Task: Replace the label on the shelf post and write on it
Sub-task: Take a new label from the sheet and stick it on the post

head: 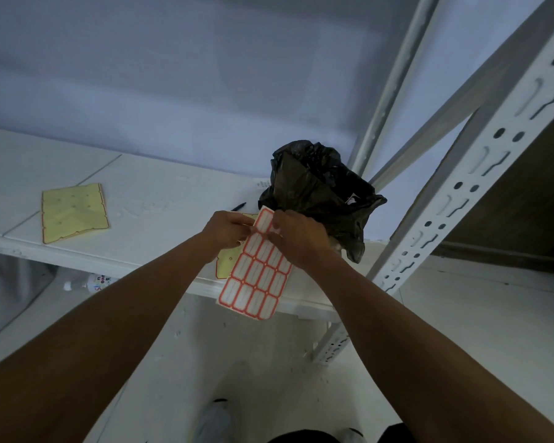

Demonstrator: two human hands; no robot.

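Observation:
A sheet of red-bordered white labels (256,273) hangs in front of the shelf edge. My left hand (226,230) pinches its upper left edge. The fingers of my right hand (296,236) are closed on a label at the sheet's top right corner. The white perforated shelf post (470,174) rises at the right, apart from both hands. A black pen (238,206) lies on the shelf just behind my left hand, mostly hidden.
A black plastic bag (320,193) stands on the white shelf (147,199) behind my hands. A yellow backing sheet (74,214) lies at the shelf's left; another yellow sheet (226,262) shows under the label sheet. A bottle (90,282) lies below the shelf.

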